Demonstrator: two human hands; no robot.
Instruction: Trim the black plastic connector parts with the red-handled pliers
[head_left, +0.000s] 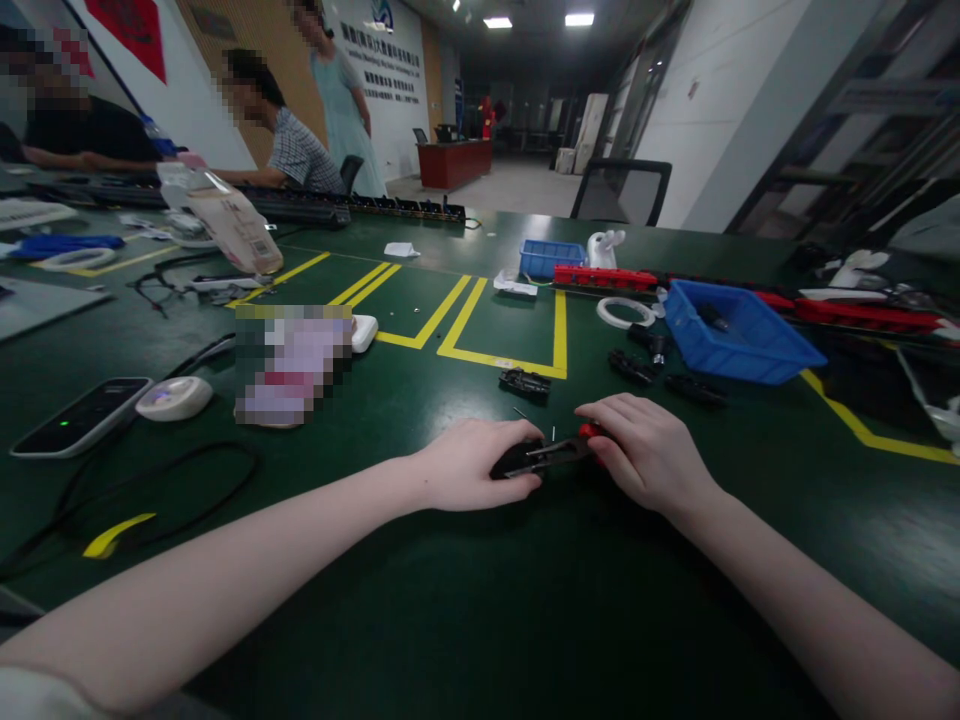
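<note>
Near the middle of the green table, my left hand [480,465] is closed around a small black part [517,459], thumb above and fingers below. My right hand [646,450] grips a tool with a red handle [592,432]; its metal jaws [559,453] point left and meet the black part. Just beyond the hands lie two thin metal pins [553,433]. Farther back is a similar black part [525,384], with more black pieces [631,367] to its right. How the jaws sit on the part is too small to tell.
A blue bin [739,332] stands at right, beside a white ring [625,312] and a red strip [606,278]. A smaller blue basket [553,258] is behind. At left lie a phone [296,365], cables and a bottle [234,225]. Several people are beyond the table.
</note>
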